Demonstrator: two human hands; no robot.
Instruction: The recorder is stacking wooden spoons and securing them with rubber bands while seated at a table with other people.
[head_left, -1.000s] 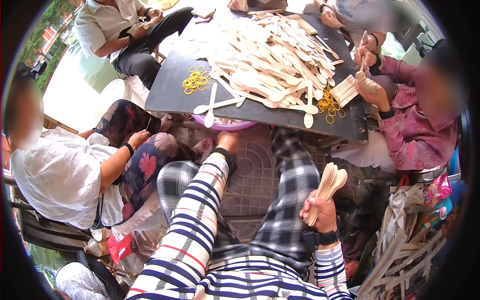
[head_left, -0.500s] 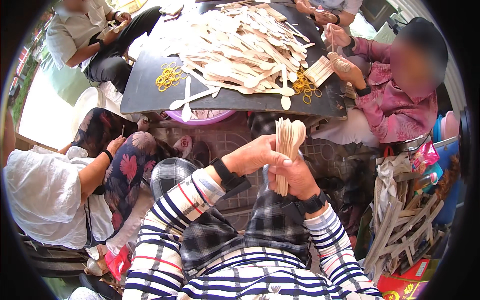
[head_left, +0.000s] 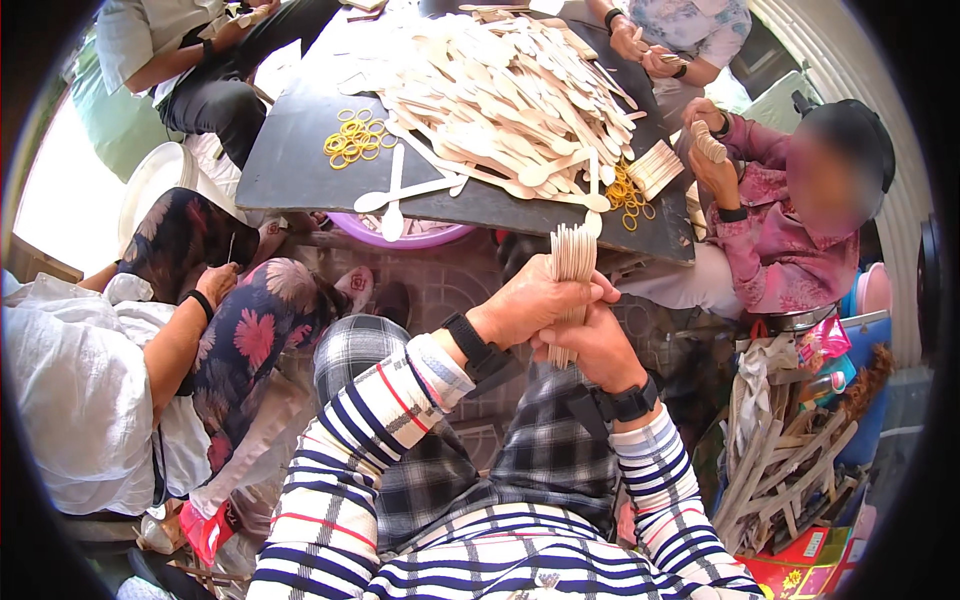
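Observation:
A bundle of flat wooden spoons (head_left: 572, 250) stands roughly upright above my lap, its many thin edges turned toward me. My left hand (head_left: 525, 303) wraps round the bundle's middle from the left. My right hand (head_left: 602, 345) closes on its lower part from the right, and the two hands touch. Beyond them, a big heap of loose wooden spoons (head_left: 500, 110) covers much of the dark table (head_left: 290, 150). Yellow rubber bands (head_left: 355, 140) lie left of the heap, with more rubber bands (head_left: 630, 200) at its right.
A purple basin (head_left: 410, 235) sits under the table's near edge. Co-workers sit around: one in a pink top (head_left: 770, 220) at right, one in a white top (head_left: 80, 390) at left, others at the far side. Scrap wood (head_left: 790, 460) is piled at lower right.
The bundle has turned in my hands, from a spoon's broad face showing to mostly edges. My left fingers now reach further round it. The view has shifted slightly.

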